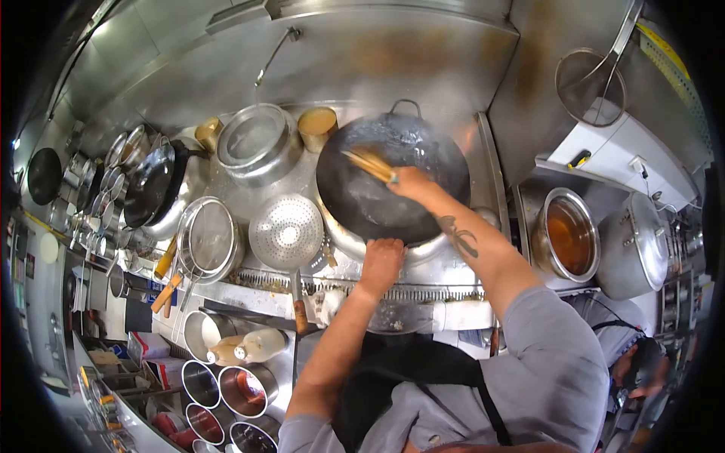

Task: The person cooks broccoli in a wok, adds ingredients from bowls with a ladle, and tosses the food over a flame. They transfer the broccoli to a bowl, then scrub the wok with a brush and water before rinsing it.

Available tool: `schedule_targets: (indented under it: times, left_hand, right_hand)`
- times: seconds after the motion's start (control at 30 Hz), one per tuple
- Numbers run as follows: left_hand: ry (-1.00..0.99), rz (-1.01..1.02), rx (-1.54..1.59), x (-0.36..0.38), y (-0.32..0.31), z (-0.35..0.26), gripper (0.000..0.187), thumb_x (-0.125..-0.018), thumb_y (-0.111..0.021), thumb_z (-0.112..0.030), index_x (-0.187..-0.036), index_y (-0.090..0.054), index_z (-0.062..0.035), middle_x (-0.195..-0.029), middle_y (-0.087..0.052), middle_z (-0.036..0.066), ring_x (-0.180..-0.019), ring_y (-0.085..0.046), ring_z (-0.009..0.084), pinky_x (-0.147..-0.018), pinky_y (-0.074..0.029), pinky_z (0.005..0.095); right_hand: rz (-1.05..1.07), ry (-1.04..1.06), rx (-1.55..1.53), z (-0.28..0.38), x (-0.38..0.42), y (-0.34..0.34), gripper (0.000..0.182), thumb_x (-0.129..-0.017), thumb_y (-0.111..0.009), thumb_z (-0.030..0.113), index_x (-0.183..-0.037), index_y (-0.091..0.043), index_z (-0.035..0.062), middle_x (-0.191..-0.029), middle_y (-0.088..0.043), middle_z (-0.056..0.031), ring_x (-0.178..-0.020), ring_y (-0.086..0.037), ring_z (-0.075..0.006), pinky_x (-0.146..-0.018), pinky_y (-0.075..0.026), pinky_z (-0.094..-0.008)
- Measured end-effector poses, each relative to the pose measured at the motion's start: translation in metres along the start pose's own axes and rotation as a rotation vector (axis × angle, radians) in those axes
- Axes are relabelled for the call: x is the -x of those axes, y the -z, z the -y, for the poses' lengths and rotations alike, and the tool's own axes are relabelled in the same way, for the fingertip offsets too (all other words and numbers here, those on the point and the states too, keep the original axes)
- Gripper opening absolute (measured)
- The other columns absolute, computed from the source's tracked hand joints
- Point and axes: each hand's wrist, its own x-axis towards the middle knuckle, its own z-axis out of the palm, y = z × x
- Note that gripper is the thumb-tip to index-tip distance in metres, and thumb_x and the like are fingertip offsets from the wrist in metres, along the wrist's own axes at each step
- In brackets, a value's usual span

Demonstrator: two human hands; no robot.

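Note:
A large black wok (362, 202) sits on the stove with a thin steam haze over it, and its far loop handle stands up at the back. Inside it, my right hand (414, 183) grips a bamboo wok brush (368, 164), whose bristles point left and look slightly blurred. My left hand (384, 263) is closed over the near edge of the wok, its fingertips curled at the rim. Left of the wok, a perforated skimmer (285, 232) with a wooden handle lies across the stove front.
Behind on the left stand a covered steel pot (258, 143) and a tin of yellowish liquid (317, 124). A pot of brown liquid (568, 234) is at right. Several steel canisters (248, 391) and bottles (260, 346) stand lower left. Another person (638, 366) appears lower right.

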Motion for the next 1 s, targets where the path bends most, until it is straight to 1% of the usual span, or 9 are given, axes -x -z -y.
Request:
schedule_targets:
  times: [0.17,0.33,0.43,0.6,0.67,0.7,0.8,0.9,1.0]
  left_hand:
    - [-0.048,-0.019,-0.047,0.002,-0.001,0.005,0.013,-0.085,-0.061,-0.015,-0.077,-0.059,-0.0063,-0.078,-0.058,0.011,-0.079,-0.058,0.0298,-0.073,-0.042,0.0416]
    - [-0.012,-0.037,-0.024,0.001,-0.002,-0.003,0.008,-0.083,-0.054,-0.009,-0.077,-0.059,-0.0076,-0.078,-0.057,0.010,-0.081,-0.057,0.0280,-0.078,-0.043,0.0406]
    - [-0.007,-0.021,0.028,0.002,-0.004,-0.004,0.007,-0.082,-0.054,-0.009,-0.077,-0.058,-0.0070,-0.078,-0.056,0.010,-0.081,-0.057,0.0281,-0.077,-0.043,0.0408]
    - [-0.043,-0.137,0.112,0.004,-0.002,0.000,0.005,-0.082,-0.057,-0.008,-0.079,-0.060,-0.0050,-0.078,-0.056,0.011,-0.080,-0.057,0.0294,-0.076,-0.042,0.0412]
    - [-0.040,-0.197,0.127,0.007,-0.006,0.002,0.006,-0.081,-0.065,-0.008,-0.083,-0.063,-0.0033,-0.078,-0.057,0.011,-0.078,-0.057,0.0310,-0.073,-0.042,0.0419]
    - [-0.029,-0.188,0.129,0.010,-0.005,0.001,0.006,-0.081,-0.065,-0.008,-0.083,-0.063,-0.0033,-0.078,-0.057,0.011,-0.078,-0.057,0.0310,-0.073,-0.042,0.0419]
    - [-0.028,-0.137,0.195,0.003,0.002,0.002,0.007,-0.081,-0.065,-0.007,-0.085,-0.064,-0.0024,-0.078,-0.057,0.011,-0.077,-0.057,0.0316,-0.072,-0.043,0.0419]
    - [-0.032,-0.116,0.228,0.009,-0.001,0.008,0.008,-0.079,-0.065,-0.005,-0.086,-0.064,-0.0018,-0.078,-0.058,0.011,-0.076,-0.057,0.0319,-0.071,-0.043,0.0418]
    - [-0.024,-0.037,0.243,0.008,0.001,0.004,0.007,-0.084,-0.059,-0.008,-0.086,-0.062,-0.0018,-0.081,-0.057,0.013,-0.081,-0.056,0.0322,-0.076,-0.042,0.0431]
  right_hand:
    - [0.312,0.227,0.100,0.043,0.085,0.037,0.036,-0.076,-0.066,0.032,-0.103,-0.068,0.0077,-0.090,-0.069,-0.0183,-0.085,-0.066,-0.0383,-0.079,-0.053,-0.0455]
    - [0.406,0.260,0.143,0.040,0.071,0.071,0.029,-0.076,-0.066,0.032,-0.092,-0.070,0.0077,-0.077,-0.069,-0.0158,-0.078,-0.069,-0.0341,-0.074,-0.054,-0.0443]
    - [0.131,-0.011,0.010,0.049,0.002,0.019,0.028,-0.078,-0.063,0.027,-0.089,-0.070,0.0028,-0.083,-0.069,-0.0215,-0.081,-0.068,-0.0378,-0.074,-0.054,-0.0462]
    - [0.190,0.108,0.012,0.063,0.061,0.023,0.032,-0.077,-0.062,0.026,-0.098,-0.069,0.0030,-0.094,-0.068,-0.0237,-0.089,-0.067,-0.0383,-0.081,-0.053,-0.0447]
    - [0.280,0.263,0.173,0.056,0.083,0.045,0.037,-0.079,-0.062,0.027,-0.107,-0.066,0.0039,-0.092,-0.068,-0.0227,-0.087,-0.067,-0.0374,-0.080,-0.052,-0.0460]
    - [0.280,0.257,0.163,0.033,0.058,0.030,0.032,-0.078,-0.063,0.028,-0.100,-0.069,0.0050,-0.083,-0.069,-0.0206,-0.078,-0.068,-0.0343,-0.075,-0.054,-0.0442]
    - [0.280,-0.195,0.042,0.031,-0.023,0.027,0.028,-0.077,-0.065,0.030,-0.090,-0.070,0.0059,-0.068,-0.067,-0.0150,-0.059,-0.066,-0.0270,-0.060,-0.053,-0.0401]
    - [0.266,-0.068,-0.190,0.055,-0.002,0.025,0.027,-0.072,-0.067,0.027,-0.080,-0.071,0.0018,-0.069,-0.068,-0.0181,-0.066,-0.068,-0.0314,-0.063,-0.054,-0.0404]
    - [0.272,0.116,-0.061,0.056,0.049,0.017,0.029,-0.075,-0.064,0.030,-0.078,-0.070,0.0012,-0.067,-0.067,-0.0180,-0.063,-0.067,-0.0314,-0.064,-0.054,-0.0413]
